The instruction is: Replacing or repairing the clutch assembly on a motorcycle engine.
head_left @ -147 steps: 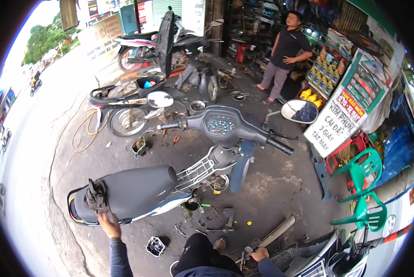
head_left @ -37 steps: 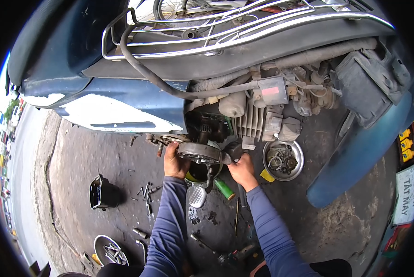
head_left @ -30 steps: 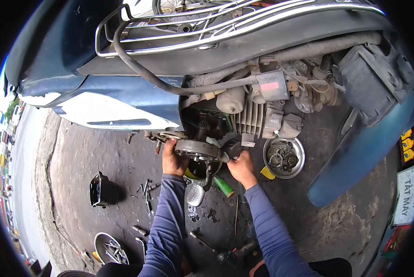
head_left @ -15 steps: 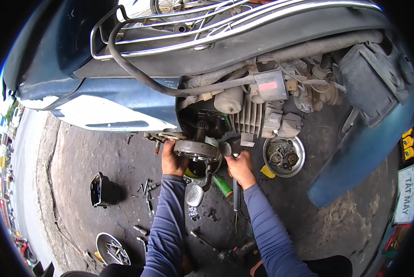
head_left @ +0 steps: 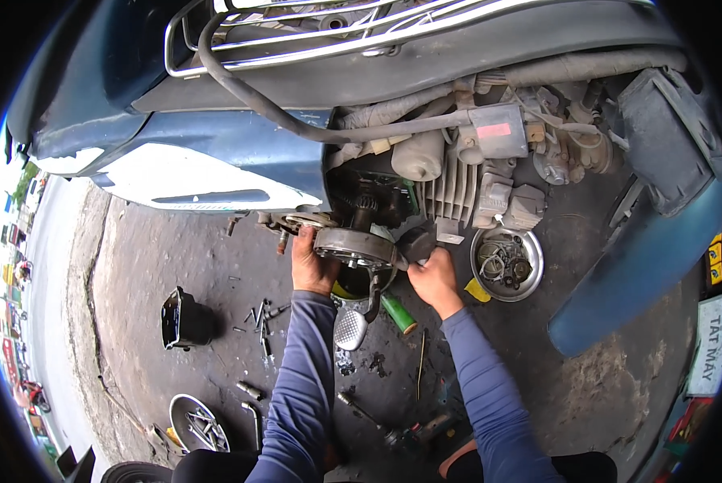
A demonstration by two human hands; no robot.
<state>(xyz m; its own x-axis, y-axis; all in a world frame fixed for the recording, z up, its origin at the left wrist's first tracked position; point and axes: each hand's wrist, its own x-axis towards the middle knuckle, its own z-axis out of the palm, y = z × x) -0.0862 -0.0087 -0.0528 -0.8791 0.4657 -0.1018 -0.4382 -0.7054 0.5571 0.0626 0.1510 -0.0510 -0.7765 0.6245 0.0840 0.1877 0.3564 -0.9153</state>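
Observation:
My left hand (head_left: 313,267) grips the left edge of a round metal engine cover (head_left: 353,245) below the motorbike's body. A toothed shaft (head_left: 364,211) rises behind it into the engine. A foot pedal (head_left: 350,330) with a ridged silver pad hangs under the cover. My right hand (head_left: 436,282) is closed around a hammer, whose dark head (head_left: 417,241) is beside the cover's right side; its handle is hidden now. Cooling fins (head_left: 451,193) of the engine stand just above that hand.
A metal bowl of small parts (head_left: 542,262) sits to the right. Loose bolts (head_left: 264,330) and a black plastic box (head_left: 188,319) are at left. A green cylinder (head_left: 399,314), a power tool (head_left: 405,435) and a bowl of bolts (head_left: 177,414) lie nearer.
The hammer has tilted, so its handle no longer shows below my right hand. Its head is slightly further right in the picture. The whole view has shifted a little.

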